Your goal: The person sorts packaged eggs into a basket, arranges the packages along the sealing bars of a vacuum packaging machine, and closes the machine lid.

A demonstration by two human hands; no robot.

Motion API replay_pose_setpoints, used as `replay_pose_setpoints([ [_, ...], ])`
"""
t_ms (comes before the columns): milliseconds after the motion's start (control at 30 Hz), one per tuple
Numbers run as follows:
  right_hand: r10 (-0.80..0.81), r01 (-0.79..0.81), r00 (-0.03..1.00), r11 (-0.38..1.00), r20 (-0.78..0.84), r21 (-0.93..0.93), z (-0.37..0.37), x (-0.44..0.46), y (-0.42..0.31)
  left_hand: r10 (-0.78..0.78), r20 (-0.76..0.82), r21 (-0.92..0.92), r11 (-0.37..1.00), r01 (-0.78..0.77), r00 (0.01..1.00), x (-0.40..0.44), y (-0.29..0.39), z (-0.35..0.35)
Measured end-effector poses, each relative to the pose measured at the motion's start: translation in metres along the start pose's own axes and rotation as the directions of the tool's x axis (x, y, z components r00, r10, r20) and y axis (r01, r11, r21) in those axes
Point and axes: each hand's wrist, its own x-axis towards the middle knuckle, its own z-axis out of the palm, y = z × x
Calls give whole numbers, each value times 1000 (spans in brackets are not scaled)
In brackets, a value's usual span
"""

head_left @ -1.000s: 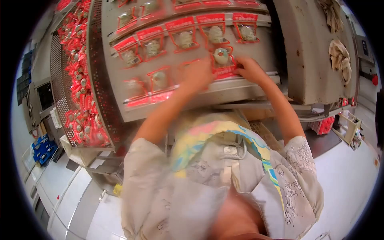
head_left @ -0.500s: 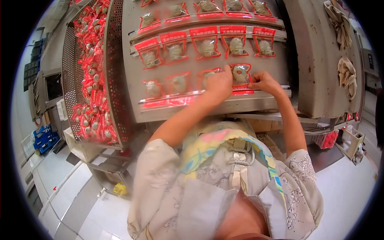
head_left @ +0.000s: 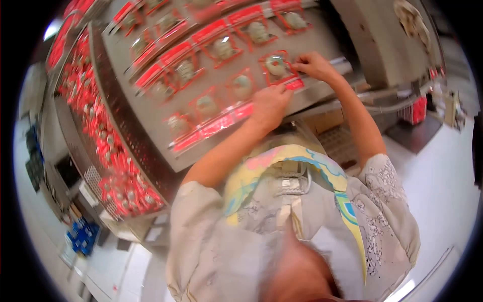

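Observation:
The egg packet (head_left: 276,65), clear with a red border and a pale oval egg inside, lies at the right end of the nearest row on the metal plate (head_left: 151,118). My left hand (head_left: 271,104) is closed at its lower red edge, with the fingertips bent over that edge. At the packet's right side, my right hand (head_left: 317,66) pinches the border between thumb and fingers. Other egg packets, such as the one beside it (head_left: 242,86), continue that row to the left, their lower red ends along a metal bar (head_left: 188,141).
More packets (head_left: 223,48) sit in slanting rows farther up the plate. A perforated metal trough (head_left: 133,138) full of loose red packets stands on the left. At the right is a metal housing (head_left: 375,40) with a cloth (head_left: 412,22) on it.
The view has swung, so the plate now appears tilted. My left hand has come down from the packet's upper left side to its lower edge. My right hand stays at the right border.

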Motion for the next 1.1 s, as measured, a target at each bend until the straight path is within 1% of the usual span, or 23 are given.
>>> replay_pose_setpoints([
  [33, -30, 39, 995, 995, -94, 95, 6, -5, 7, -10, -2, 0, 1000, 10, 1000, 0, 3, 0],
  [100, -94, 170, 954, 952, -284, 255, 21, -12, 26, -12, -91, -47, 999, 8, 996, 4, 12, -10],
  [133, -125, 204, 917, 963, -379, 176, 18, -24, 18, -20, -135, -63, 998, 11, 991, 6, 15, -15],
  [200, -202, 246, 818, 969, -539, 10, 13, -58, 5, -2, -80, -3, 1000, 2, 997, 9, 6, -9],
  [300, -232, 327, 702, 945, -673, 15, 20, -95, 27, 6, -39, 72, 997, -3, 999, 12, 5, -2],
  [367, -157, 313, 715, 943, -682, 110, 29, -130, 40, -26, -10, 126, 992, 27, 1000, 10, 12, 0],
  [400, -152, 316, 713, 941, -684, 121, 36, -147, 49, -7, -15, 155, 988, 9, 1000, 11, 13, -1],
  [433, -143, 317, 710, 939, -690, 132, 43, -164, 60, 43, -60, 109, 993, -36, 997, 13, 11, -2],
  [467, -144, 315, 716, 940, -684, 131, 52, -181, 72, -15, -22, 91, 996, 17, 1000, 13, 14, -4],
  [533, -118, 272, 743, 953, -659, 136, 68, -219, 91, 144, -65, 186, 974, -130, 987, 11, 2, 2],
  [567, -172, 308, 729, 947, -663, 93, 81, -234, 108, 89, -44, 217, 973, -78, 995, 7, -1, 9],
  [600, -130, 281, 732, 952, -669, 122, 90, -254, 119, 217, 9, 253, 944, -212, 976, 13, -8, 13],
  [633, -75, 227, 755, 962, -651, 152, 97, -273, 128, 146, 67, 139, 978, -154, 987, 8, -21, 20],
  [667, 5, 157, 795, 964, -607, 213, 106, -292, 139, 129, 70, 164, 977, -139, 989, 8, 4, 11],
  [700, 31, 156, 799, 954, -601, 256, 113, -311, 150, 198, 100, 188, 958, -214, 975, 9, 11, 12],
  [767, 86, 101, 767, 963, -636, 251, 117, -349, 172, 164, 128, 433, 878, -203, 978, 3, 22, 16],
  [867, 220, 61, 594, 947, -773, 316, 109, -408, 197, 86, 109, 532, 837, -131, 990, 2, 37, 23],
  [933, 240, 56, 266, 963, -934, 264, 103, -454, 215, 138, 91, 573, 803, -165, 986, 3, 26, 32],
  [967, 274, 12, 112, 961, -955, 277, 99, -481, 222, 158, 76, 593, 787, -172, 985, 3, 20, 36],
  [1000, 453, 69, -19, 890, -891, 451, 102, -508, 238, 81, 115, 571, 810, -132, 990, 2, 27, 35],
  [1033, 591, 31, -181, 803, -786, 596, 107, -532, 261, 95, 110, 609, 781, -142, 989, 3, 34, 39],
  [1067, 627, 97, -311, 769, -714, 632, 128, -553, 309, 107, 105, 642, 752, -149, 989, 4, 39, 42],
  [1100, 637, 95, -432, 736, -639, 670, 133, -575, 322, 102, 123, 666, 729, -159, 987, 3, 45, 41],
])
